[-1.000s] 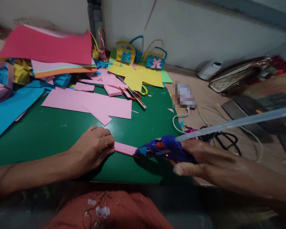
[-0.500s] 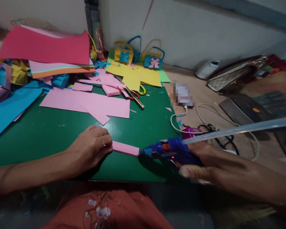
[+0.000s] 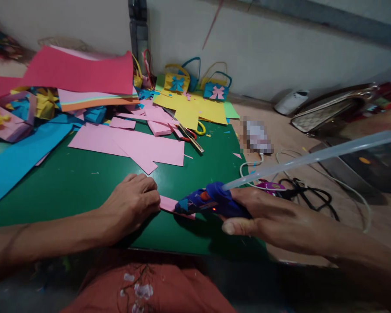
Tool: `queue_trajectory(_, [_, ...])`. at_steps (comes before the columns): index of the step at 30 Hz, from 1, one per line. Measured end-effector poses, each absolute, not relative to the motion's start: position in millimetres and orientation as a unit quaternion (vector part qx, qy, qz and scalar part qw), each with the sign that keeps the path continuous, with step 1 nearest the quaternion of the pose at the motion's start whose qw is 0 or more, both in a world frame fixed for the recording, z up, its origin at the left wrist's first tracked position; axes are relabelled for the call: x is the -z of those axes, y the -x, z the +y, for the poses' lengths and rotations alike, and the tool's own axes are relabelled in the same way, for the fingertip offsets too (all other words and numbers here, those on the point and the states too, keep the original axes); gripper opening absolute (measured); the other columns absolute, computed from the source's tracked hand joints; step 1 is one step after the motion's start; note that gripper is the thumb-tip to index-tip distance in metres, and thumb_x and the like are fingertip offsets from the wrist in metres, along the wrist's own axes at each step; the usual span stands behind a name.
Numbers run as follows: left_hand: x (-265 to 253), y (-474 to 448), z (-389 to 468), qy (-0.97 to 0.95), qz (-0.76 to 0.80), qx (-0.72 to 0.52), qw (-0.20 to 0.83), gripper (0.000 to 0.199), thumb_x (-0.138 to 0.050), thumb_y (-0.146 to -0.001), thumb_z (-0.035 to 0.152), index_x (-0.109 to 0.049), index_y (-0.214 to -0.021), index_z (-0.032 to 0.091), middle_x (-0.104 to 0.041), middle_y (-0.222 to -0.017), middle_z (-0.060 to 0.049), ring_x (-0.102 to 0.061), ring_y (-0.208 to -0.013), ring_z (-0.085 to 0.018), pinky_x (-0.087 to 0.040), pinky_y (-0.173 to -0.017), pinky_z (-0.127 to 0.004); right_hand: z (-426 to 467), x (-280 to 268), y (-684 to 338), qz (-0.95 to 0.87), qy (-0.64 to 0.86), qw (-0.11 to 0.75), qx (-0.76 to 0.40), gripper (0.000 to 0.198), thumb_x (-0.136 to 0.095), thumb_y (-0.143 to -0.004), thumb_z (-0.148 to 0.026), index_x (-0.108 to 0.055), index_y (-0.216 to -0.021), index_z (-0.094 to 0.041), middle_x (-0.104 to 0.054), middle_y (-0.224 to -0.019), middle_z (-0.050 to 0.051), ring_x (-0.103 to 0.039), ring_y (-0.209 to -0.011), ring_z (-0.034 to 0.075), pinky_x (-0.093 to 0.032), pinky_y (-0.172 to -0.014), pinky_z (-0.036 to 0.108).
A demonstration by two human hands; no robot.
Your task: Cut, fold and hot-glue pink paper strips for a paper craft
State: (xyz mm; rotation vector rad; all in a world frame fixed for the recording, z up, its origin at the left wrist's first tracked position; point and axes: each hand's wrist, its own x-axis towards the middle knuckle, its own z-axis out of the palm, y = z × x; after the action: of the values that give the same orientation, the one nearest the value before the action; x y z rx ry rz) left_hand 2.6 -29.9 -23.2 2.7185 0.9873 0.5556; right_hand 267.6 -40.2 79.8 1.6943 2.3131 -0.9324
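Note:
Near the front of the green table (image 3: 94,184), my left hand (image 3: 132,204) is closed on one end of a narrow pink paper strip (image 3: 167,203). My right hand (image 3: 263,215) is wrapped around a blue hot glue gun (image 3: 211,201) with a small red light lit on its side. A long translucent glue stick (image 3: 299,161) sticks out from its back. The gun's nozzle is over the strip, partway along it; whether the tip touches the paper I cannot tell. The strip's far end shows beneath the gun.
Pink paper pieces (image 3: 133,143) and scissors (image 3: 200,128) lie beyond my hands. Small paper bags (image 3: 217,90) with bows stand by the wall. Coloured sheets (image 3: 81,71) are stacked over paper crafts at the left. A white cable (image 3: 348,182) crosses the floor at right.
My right hand has moved the glue gun leftward along the strip, from its right end toward my left hand. My left hand still holds the strip. The camera view has shifted slightly.

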Motion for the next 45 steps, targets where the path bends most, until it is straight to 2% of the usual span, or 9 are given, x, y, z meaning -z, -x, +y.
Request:
queue_trajectory(7, [17, -2, -50, -0.909, 0.379, -0.176, 0.005, 0.016, -0.052, -0.089, 0.025, -0.057, -0.077, 0.017, -0.057, -0.078, -0.005, -0.045, -0.074, -0.021, -0.031, -0.065, -0.034, -29, -81, -251, 0.758, -0.557, 0.102, 0.323, 0.065, -0.052, -0.071, -0.061, -0.059, -0.124, -0.023, -0.068, -0.107, 0.005, -0.061, -0.1, 0.029, -0.048, -0.085, 0.038])
queue_trajectory(10, [16, -5, -75, -0.929, 0.325, -0.178, -0.012, 0.02, -0.049, -0.091, 0.031, -0.059, -0.082, 0.016, -0.05, -0.067, -0.002, -0.042, -0.064, -0.019, -0.03, -0.061, -0.034, -27, -82, -248, 0.763, -0.554, 0.1, 0.317, 0.063, -0.052, -0.07, -0.061, -0.061, -0.12, -0.025, -0.069, -0.107, 0.005, -0.061, -0.101, 0.03, -0.048, -0.085, 0.039])
queue_trajectory(13, [18, -13, -92, -0.939, 0.314, -0.139, -0.024, 0.045, -0.049, -0.089, 0.045, -0.054, -0.115, 0.01, -0.054, -0.076, -0.006, -0.045, -0.069, -0.022, -0.032, -0.06, -0.036, -25, -83, -246, 0.776, -0.535, 0.088, 0.321, 0.057, -0.052, -0.07, -0.058, -0.063, -0.117, -0.028, -0.069, -0.104, 0.003, -0.061, -0.099, 0.029, -0.049, -0.084, 0.038])
queue_trajectory(17, [21, -24, -97, -0.936, 0.338, -0.094, -0.004, 0.07, -0.038, -0.086, 0.063, -0.044, -0.129, 0.008, -0.056, -0.087, -0.01, -0.047, -0.077, -0.024, -0.038, -0.066, -0.039, -23, -85, -243, 0.781, -0.526, 0.084, 0.327, 0.053, -0.052, -0.07, -0.058, -0.065, -0.112, -0.028, -0.07, -0.103, 0.002, -0.062, -0.098, 0.028, -0.049, -0.083, 0.037])
queue_trajectory(22, [24, -29, -97, -0.932, 0.354, -0.079, 0.009, 0.076, -0.026, -0.086, 0.068, -0.048, -0.126, 0.008, -0.056, -0.088, -0.012, -0.049, -0.077, -0.024, -0.04, -0.063, -0.038, -20, -85, -242, 0.775, -0.521, 0.094, 0.346, 0.049, -0.052, -0.07, -0.056, -0.067, -0.108, -0.028, -0.07, -0.1, 0.002, -0.062, -0.097, 0.028, -0.051, -0.08, 0.037])
queue_trajectory(30, [25, -35, -98, -0.923, 0.373, -0.093, 0.006, 0.07, -0.029, -0.086, 0.066, -0.054, -0.119, 0.009, -0.058, -0.085, -0.011, -0.052, -0.074, -0.024, -0.043, -0.062, -0.038, -22, -86, -235, 0.757, -0.536, 0.069, 0.367, 0.048, -0.052, -0.07, -0.047, -0.066, -0.111, -0.027, -0.069, -0.098, 0.002, -0.063, -0.092, 0.026, -0.052, -0.075, 0.034])
queue_trajectory(33, [31, -36, -101, -0.923, 0.365, -0.115, -0.027, 0.07, -0.028, -0.088, 0.065, -0.054, -0.119, 0.008, -0.061, -0.098, -0.017, -0.054, -0.082, -0.026, -0.043, -0.065, -0.038, -21, -83, -237, 0.755, -0.552, 0.067, 0.348, 0.054, -0.053, -0.068, -0.053, -0.064, -0.115, -0.028, -0.069, -0.102, 0.002, -0.062, -0.095, 0.027, -0.052, -0.074, 0.034])
queue_trajectory(37, [37, -37, -106, -0.928, 0.33, -0.155, -0.068, 0.075, -0.028, -0.086, 0.067, -0.049, -0.125, 0.006, -0.052, -0.127, -0.023, -0.053, -0.092, -0.028, -0.043, -0.069, -0.037, -18, -79, -241, 0.771, -0.551, 0.07, 0.312, 0.064, -0.053, -0.066, -0.063, -0.061, -0.12, -0.029, -0.07, -0.103, 0.001, -0.062, -0.097, 0.029, -0.052, -0.078, 0.037])
queue_trajectory(45, [40, -44, -108, -0.924, 0.327, -0.183, -0.071, 0.08, -0.028, -0.083, 0.07, -0.048, -0.128, 0.007, -0.053, -0.127, -0.025, -0.056, -0.088, -0.029, -0.041, -0.071, -0.039, -17, -80, -240, 0.77, -0.55, 0.075, 0.315, 0.068, -0.054, -0.065, -0.066, -0.059, -0.123, -0.03, -0.069, -0.105, 0.002, -0.062, -0.098, 0.031, -0.052, -0.078, 0.038])
